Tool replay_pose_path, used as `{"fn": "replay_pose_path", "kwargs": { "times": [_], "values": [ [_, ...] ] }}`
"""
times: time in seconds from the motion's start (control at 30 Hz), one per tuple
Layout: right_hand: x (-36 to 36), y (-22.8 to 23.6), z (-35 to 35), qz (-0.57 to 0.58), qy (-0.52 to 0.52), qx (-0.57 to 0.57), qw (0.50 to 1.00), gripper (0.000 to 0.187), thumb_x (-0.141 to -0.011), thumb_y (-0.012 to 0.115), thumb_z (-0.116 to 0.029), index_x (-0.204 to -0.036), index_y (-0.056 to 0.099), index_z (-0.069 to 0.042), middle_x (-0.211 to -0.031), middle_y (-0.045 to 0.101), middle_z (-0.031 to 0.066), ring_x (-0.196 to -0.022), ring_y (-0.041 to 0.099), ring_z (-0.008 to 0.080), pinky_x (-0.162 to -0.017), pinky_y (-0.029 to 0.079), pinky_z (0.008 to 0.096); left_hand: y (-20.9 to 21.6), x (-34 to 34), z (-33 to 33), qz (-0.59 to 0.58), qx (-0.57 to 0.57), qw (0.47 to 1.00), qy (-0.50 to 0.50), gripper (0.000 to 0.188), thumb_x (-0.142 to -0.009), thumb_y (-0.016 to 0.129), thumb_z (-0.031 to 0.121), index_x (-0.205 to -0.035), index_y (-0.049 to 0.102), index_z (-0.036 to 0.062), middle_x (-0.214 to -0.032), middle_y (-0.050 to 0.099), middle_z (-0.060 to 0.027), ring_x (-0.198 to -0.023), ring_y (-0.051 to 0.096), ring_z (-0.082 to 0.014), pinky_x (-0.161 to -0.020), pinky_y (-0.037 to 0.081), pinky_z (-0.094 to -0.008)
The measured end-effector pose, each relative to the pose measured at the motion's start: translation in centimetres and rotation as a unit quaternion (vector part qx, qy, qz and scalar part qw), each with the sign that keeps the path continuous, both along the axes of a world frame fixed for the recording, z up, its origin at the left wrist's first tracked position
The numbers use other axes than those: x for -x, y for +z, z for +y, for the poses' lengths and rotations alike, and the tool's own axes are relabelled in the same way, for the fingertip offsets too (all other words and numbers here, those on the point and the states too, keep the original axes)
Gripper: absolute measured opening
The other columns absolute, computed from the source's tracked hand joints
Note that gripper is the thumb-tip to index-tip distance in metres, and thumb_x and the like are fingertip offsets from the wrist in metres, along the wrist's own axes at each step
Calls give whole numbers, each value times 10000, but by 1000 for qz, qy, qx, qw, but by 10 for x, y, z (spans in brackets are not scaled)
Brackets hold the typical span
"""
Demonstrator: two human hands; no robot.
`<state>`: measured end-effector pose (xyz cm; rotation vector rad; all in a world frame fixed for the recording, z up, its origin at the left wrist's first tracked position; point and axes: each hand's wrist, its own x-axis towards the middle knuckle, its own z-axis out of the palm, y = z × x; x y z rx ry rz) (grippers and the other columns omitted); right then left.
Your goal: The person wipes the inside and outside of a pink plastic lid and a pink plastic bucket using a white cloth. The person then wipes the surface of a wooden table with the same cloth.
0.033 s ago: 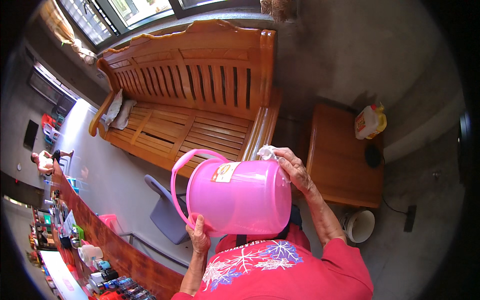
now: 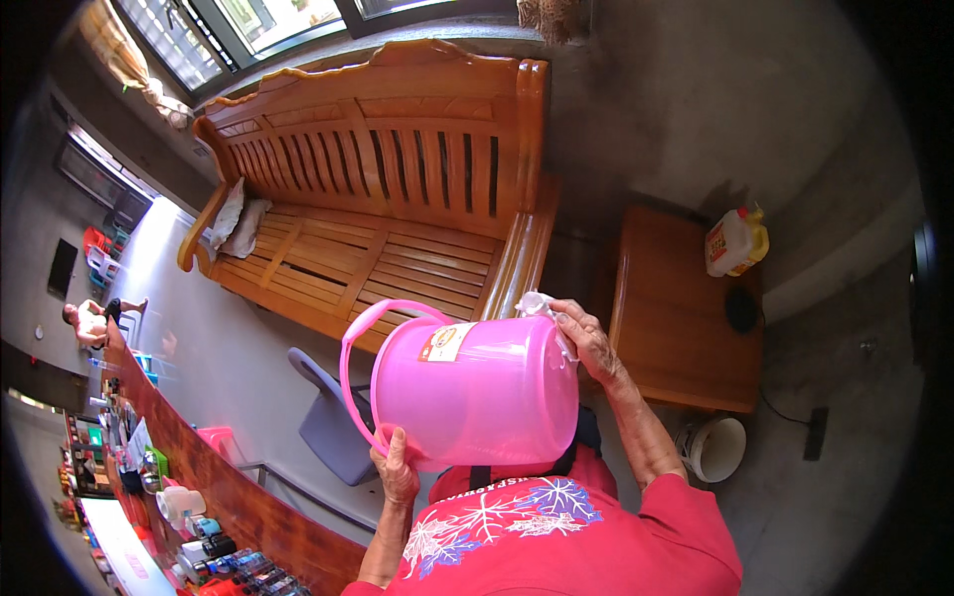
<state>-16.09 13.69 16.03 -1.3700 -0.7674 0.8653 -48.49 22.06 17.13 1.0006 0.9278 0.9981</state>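
A translucent pink plastic bucket (image 2: 467,397) lies on its side in front of my body, with its rim and pink handle (image 2: 360,343) toward the left and its base toward the right. My left hand (image 2: 398,471) grips the rim at the lower left, thumb on the outside. At the upper edge of the base, my right hand (image 2: 586,338) is closed round a crumpled white cloth (image 2: 537,303) and presses it against the bucket. A sticker (image 2: 447,343) shows on the bucket's upper side. The fingers of my left hand are mostly hidden behind the rim.
Beyond the bucket stands a wooden bench (image 2: 388,219), with a grey chair (image 2: 333,422) before it. A wooden cabinet (image 2: 686,318) at right carries a jug (image 2: 735,243); a white bucket (image 2: 717,449) sits below. A cluttered reddish counter (image 2: 238,497) curves along the left. Another person (image 2: 91,323) is far left.
My right hand and the white cloth have shifted very slightly at the bucket's base; the cloth's folds differ. The bucket and my left hand look the same.
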Motion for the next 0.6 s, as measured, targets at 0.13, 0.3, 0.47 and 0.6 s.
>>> {"fn": "replay_pose_path", "kwargs": {
  "times": [0.13, 0.3, 0.47, 0.6],
  "values": [
    [14, -51, -27, 161, -19, 65, 985, 408, -977, 405, -265, -1254, 487, 23, -1119, 594, 59, -987, 558, 108, -863, 443, 253, 1, -4, -7, -78, 86, 990, 76, 183, -895, 599, 237, -941, 587, 61, -778, 604, 1, -681, 599, -125, -565, 491, -259],
    [49, -68, -65, 263, -41, 43, 963, 409, -981, 396, -257, -1272, 464, 21, -1111, 597, 73, -982, 571, 127, -847, 457, 268, 1, 8, -1, -102, 201, 974, 33, 155, -897, 573, 186, -994, 606, 70, -819, 653, -30, -706, 642, -154, -584, 541, -300],
    [72, -38, -77, 173, -86, 103, 976, 408, -955, 485, -246, -1269, 462, 14, -1089, 570, 53, -892, 566, 122, -750, 468, 275, 3, 4, 14, -165, 277, 946, 18, 71, -900, 564, 148, -931, 603, 98, -823, 654, -23, -712, 646, -172, -624, 550, -335],
    [66, 18, -26, -130, -195, -11, 972, 334, -896, 506, -78, -1221, 499, -1, -1132, 519, 124, -964, 537, 221, -795, 455, 344, -3, -15, 27, -197, 279, 939, -34, 108, -897, 577, 197, -936, 616, 104, -903, 657, -52, -855, 640, -231, -754, 533, -438]
  ]
}}
